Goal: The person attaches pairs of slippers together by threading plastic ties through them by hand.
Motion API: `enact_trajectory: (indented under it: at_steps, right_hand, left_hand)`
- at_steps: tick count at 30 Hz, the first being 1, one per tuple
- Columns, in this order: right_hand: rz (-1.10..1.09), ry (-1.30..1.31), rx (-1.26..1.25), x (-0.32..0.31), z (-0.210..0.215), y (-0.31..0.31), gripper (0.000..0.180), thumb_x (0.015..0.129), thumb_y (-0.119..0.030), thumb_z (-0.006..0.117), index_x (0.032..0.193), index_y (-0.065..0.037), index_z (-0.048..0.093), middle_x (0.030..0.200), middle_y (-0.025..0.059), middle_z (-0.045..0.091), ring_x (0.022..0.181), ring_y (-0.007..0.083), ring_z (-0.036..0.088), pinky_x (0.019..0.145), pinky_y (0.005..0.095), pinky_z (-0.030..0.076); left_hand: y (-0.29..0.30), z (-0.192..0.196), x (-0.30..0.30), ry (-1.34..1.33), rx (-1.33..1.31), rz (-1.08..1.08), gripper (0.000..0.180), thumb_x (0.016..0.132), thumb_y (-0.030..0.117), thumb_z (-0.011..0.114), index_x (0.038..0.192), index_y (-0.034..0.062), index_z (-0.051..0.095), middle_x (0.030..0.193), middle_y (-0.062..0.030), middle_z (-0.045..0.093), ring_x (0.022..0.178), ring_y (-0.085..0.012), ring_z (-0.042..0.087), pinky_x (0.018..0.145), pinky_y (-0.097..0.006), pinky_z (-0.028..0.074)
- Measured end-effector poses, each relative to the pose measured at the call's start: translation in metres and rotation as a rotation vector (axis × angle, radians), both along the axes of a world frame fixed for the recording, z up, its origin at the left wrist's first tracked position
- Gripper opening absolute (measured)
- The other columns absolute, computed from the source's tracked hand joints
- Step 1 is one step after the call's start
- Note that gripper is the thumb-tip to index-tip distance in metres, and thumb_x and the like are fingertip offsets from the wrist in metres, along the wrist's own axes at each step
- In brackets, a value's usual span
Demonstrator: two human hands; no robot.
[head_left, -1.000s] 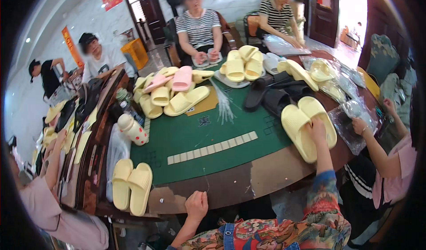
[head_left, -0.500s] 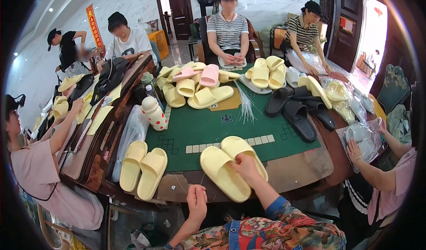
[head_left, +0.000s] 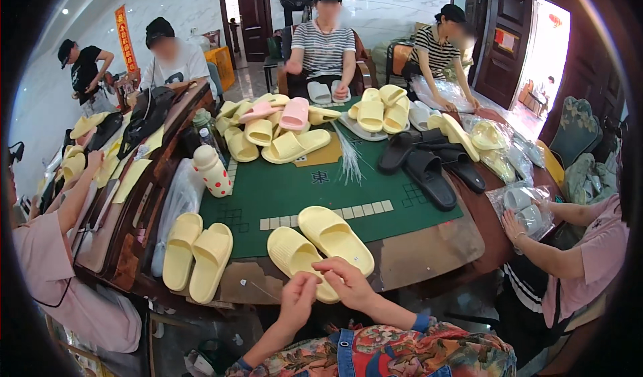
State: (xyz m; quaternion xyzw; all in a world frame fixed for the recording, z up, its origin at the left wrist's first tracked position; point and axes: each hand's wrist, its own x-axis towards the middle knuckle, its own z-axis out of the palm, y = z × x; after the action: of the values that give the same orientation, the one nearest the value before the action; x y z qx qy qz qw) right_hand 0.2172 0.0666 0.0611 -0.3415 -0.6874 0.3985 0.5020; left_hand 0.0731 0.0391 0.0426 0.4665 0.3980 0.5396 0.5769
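A pair of pale yellow slippers lies before me: the left slipper (head_left: 295, 253) and the right slipper (head_left: 335, 240), side by side, toes away. Over the heel of the left one, my left hand (head_left: 299, 300) is closed in a pinch, and a thin clear plastic strand (head_left: 264, 291) runs leftward from beside it. My right hand (head_left: 346, 284) is close beside it, thumb and fingers drawn together; what it pinches is too small to make out. A bundle of thin white strands (head_left: 348, 155) lies farther off on the green mat (head_left: 268, 196).
Another yellow pair (head_left: 211, 260) stands at left, near a dotted bottle (head_left: 211, 171). Yellow and pink slippers (head_left: 295, 114) are piled at the far side, black slippers (head_left: 432, 179) at right. Several people sit around; one at right handles a bagged pair (head_left: 524, 206).
My right hand has come out of the slipper's strap area and moved left beside my left hand. Both hands now meet over the left slipper's heel. The view has shifted slightly right.
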Motion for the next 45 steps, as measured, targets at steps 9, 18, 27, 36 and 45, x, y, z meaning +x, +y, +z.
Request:
enact_trajectory:
  at_steps: [9, 18, 27, 36, 45]
  right_hand:
    - [0.027, 1.167, -0.616, 0.074, 0.022, 0.036, 0.018, 0.091, -0.026, 0.045, 0.087, -0.009, 0.05, 0.057, -0.0052, 0.032, 0.053, 0.0082, 0.037, 0.05, 0.0223, 0.035]
    - [-0.101, 0.899, -0.67, 0.106, -0.01, 0.021, 0.021, 0.093, -0.028, 0.041, 0.086, -0.011, 0.053, 0.056, -0.0043, 0.03, 0.044, 0.0068, 0.026, 0.041, 0.0214, 0.023]
    - [-0.193, 0.649, -0.611, 0.086, -0.018, 0.021, 0.02, 0.092, -0.025, 0.044, 0.085, -0.008, 0.054, 0.051, -0.0061, 0.033, 0.04, 0.0042, 0.026, 0.038, 0.0192, 0.022]
    - [0.297, -0.417, -0.356, 0.03, -0.037, -0.002, 0.028, 0.092, -0.023, 0.039, 0.093, -0.002, 0.056, 0.086, 0.0126, 0.059, 0.08, 0.0204, 0.056, 0.074, 0.0299, 0.043]
    - [0.174, -0.469, -0.355, 0.04, -0.02, 0.009, 0.021, 0.084, -0.021, 0.05, 0.08, -0.002, 0.057, 0.071, 0.0155, 0.06, 0.068, 0.0306, 0.059, 0.063, 0.0376, 0.046]
  left_hand:
    - [-0.005, -0.038, -0.01, 0.268, -0.048, -0.117, 0.016, 0.089, 0.013, 0.048, 0.087, -0.0008, 0.056, 0.076, -0.0017, 0.057, 0.071, -0.0058, 0.05, 0.064, -0.02, 0.041]
    - [-0.034, -0.062, -0.071, 0.174, -0.202, 0.328, 0.006, 0.078, 0.005, 0.063, 0.081, 0.0003, 0.063, 0.069, -0.0012, 0.059, 0.058, -0.0043, 0.049, 0.055, -0.017, 0.039]
    - [-0.018, -0.042, -0.065, 0.134, -0.174, 0.196, 0.007, 0.075, 0.006, 0.066, 0.078, 0.0011, 0.063, 0.065, -0.0016, 0.058, 0.055, -0.0057, 0.05, 0.05, -0.02, 0.039]
    - [0.01, -0.017, -0.017, 0.259, 0.001, -0.105, 0.013, 0.08, 0.011, 0.062, 0.084, -0.0019, 0.063, 0.068, -0.0019, 0.061, 0.061, -0.0044, 0.052, 0.056, -0.018, 0.042]
    - [0.046, -0.021, -0.053, 0.655, 0.257, 0.277, 0.02, 0.086, 0.011, 0.046, 0.08, -0.0004, 0.061, 0.07, -0.0097, 0.059, 0.064, -0.021, 0.054, 0.059, -0.031, 0.042]
